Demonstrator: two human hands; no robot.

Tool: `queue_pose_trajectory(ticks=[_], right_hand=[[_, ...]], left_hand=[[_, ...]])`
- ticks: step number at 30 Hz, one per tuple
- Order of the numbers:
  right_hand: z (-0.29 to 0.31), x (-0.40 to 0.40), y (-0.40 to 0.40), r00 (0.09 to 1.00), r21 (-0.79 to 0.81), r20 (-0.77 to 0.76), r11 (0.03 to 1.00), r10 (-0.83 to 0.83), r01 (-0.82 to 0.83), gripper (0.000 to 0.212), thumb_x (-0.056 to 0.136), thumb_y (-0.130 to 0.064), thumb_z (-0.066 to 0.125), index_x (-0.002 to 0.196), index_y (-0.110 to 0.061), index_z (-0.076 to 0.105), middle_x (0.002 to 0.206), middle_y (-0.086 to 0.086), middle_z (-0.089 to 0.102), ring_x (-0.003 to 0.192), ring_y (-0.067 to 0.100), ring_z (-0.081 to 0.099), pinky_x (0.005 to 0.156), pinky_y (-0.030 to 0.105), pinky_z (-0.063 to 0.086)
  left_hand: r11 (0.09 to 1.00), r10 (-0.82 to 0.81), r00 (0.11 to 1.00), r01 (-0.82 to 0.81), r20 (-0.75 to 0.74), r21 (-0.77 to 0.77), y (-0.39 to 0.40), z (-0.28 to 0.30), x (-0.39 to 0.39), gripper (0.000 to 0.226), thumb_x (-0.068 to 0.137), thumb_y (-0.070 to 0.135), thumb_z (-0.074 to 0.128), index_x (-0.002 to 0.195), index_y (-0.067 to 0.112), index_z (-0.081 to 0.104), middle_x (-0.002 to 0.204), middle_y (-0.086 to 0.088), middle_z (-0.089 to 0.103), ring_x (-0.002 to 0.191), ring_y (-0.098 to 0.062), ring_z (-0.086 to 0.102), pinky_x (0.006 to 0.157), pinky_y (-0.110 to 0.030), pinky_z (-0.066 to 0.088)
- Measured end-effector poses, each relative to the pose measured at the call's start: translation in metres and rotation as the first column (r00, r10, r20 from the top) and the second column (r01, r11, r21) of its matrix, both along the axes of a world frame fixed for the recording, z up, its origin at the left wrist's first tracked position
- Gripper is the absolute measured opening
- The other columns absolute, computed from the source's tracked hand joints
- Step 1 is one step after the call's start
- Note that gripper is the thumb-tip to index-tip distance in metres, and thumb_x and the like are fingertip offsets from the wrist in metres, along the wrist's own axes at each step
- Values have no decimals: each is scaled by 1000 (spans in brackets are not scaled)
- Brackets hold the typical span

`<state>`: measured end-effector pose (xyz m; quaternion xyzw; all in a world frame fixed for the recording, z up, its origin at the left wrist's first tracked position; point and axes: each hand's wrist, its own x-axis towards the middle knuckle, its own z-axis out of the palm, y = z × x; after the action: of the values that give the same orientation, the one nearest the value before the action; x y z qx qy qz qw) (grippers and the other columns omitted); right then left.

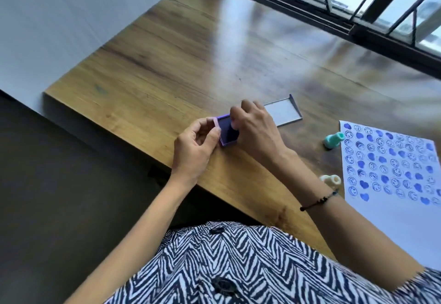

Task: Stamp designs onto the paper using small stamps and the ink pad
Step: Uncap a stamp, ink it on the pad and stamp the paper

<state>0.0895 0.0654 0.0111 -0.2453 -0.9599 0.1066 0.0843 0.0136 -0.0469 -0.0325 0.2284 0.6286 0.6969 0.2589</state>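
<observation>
A small purple ink pad [225,134] with dark blue ink lies open near the table's front edge. My left hand [194,147] pinches its left rim between thumb and fingers. My right hand [256,131] curls over the pad's far right side, fingertips pinched on its edge and hiding that corner. No stamp shows in either hand. A teal stamp [334,140] lies on its side to the right, and a cream stamp [331,180] lies beside my right forearm. The white paper [391,210] at far right carries several rows of blue smiley and heart prints.
The pad's clear lid [285,112] lies flat just behind my right hand. The wooden table [167,65] ends at a left edge beside a white wall and a dark floor. A black-framed window runs along the far side.
</observation>
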Motion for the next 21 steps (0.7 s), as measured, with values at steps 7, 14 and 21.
queue_pose_trajectory(ticks=[7, 14, 21], right_hand=[[-3, -7, -1, 998, -7, -52, 1000, 18, -18, 13, 81, -10, 54, 91, 0, 54, 93, 21, 54, 85, 31, 51, 58, 36, 37], [8, -13, 13, 992, -135, -124, 991, -11, -6, 11, 77, -1, 52, 83, -5, 61, 87, 17, 57, 71, 31, 51, 57, 34, 39], [-12, -1, -3, 995, -98, -103, 995, -11, 1, 8, 81, -9, 57, 82, -3, 52, 82, 9, 40, 70, 22, 35, 56, 31, 31]], left_hand=[[999, -33, 995, 31, -90, -28, -1, -2, -1, 14, 78, 25, 61, 92, 27, 64, 88, 8, 67, 80, -5, 64, 76, -18, 51], [996, -40, 991, 29, -128, -82, -1, 1, 1, 18, 80, 16, 61, 97, 12, 63, 86, 8, 64, 77, 0, 61, 76, -17, 50], [994, -31, 988, 14, -151, -108, -1, 6, 2, 16, 83, 10, 60, 98, 15, 63, 93, 1, 65, 81, -1, 62, 78, -16, 51]])
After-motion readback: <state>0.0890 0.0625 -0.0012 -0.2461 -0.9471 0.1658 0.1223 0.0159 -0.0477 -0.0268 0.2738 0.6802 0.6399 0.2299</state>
